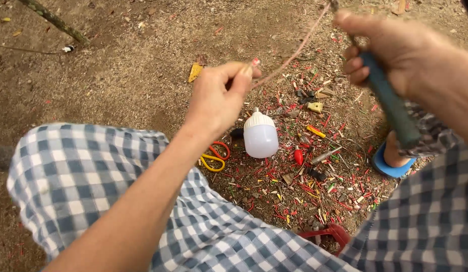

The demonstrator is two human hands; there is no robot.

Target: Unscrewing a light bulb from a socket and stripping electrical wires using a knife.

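1. Checked blue-and-white cloth (92, 176) covers the person's knees, filling the lower frame.
2. Right hand (395, 50), upper right, is closed around a teal-handled tool (392, 103).
3. Left hand (219, 95), centre, pinches a thin reddish wire (294, 50).
4. White LED bulb (260, 135) lies on littered dirt below.

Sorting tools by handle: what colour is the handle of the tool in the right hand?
Teal blue; the handle in the right hand shows best in the head view.

Bare brown dirt ground (118, 65) in even daylight, littered below the hands with coloured wire scraps (314, 186), a thin branch (55, 21) lying far left.
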